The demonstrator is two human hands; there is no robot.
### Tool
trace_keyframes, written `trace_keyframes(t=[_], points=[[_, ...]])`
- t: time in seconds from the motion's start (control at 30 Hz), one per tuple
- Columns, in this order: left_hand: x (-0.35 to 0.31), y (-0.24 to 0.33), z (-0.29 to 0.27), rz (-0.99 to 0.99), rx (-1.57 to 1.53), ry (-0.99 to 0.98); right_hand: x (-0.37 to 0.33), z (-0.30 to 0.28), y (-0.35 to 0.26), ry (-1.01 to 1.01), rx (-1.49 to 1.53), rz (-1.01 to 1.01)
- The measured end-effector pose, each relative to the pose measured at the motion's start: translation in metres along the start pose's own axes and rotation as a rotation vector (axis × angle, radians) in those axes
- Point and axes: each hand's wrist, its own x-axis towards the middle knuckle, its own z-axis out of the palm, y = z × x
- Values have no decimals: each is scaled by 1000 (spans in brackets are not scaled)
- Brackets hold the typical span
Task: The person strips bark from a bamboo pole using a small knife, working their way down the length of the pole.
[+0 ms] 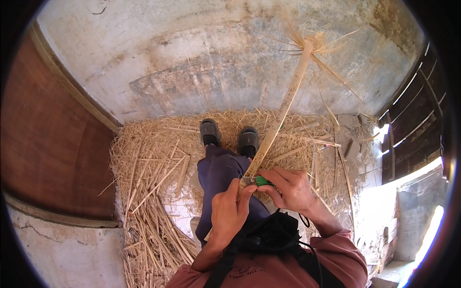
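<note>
A long, pale bamboo strip (279, 120) slants from my lap up to the far right, its far end frayed into a tuft of thin curled shavings (314, 42). My left hand (227, 211) is closed around the near end of the strip, with the thumb pointing up along it. My right hand (292, 191) grips a green-handled knife (262, 181) in its fingers. The short metal blade lies across the strip, close to my left thumb and fingertips. Part of the knife handle is hidden by my right fingers.
Straw-like shavings (158, 132) cover much of the floor around my feet. A pile of split bamboo strips (156, 235) lies at the lower left. A stained wall (192, 62) stands ahead, a brown panel (57, 129) at left, and dark slats (415, 125) at right.
</note>
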Motion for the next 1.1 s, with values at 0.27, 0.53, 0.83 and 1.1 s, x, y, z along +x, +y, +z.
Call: trace_keyframes(t=[0.27,0.53,0.83,1.1], points=[[1,0,1,-28,-17,-14,2,-1,1,-4,-3,3],[-23,-9,-1,-117,-17,-128,17,-47,72,309,-179,441],[-7,-4,-3,-137,-186,-142,-14,-12,53,201,97,327],[0,6,-8,-156,-225,-127,-11,6,14,-8,133,15]])
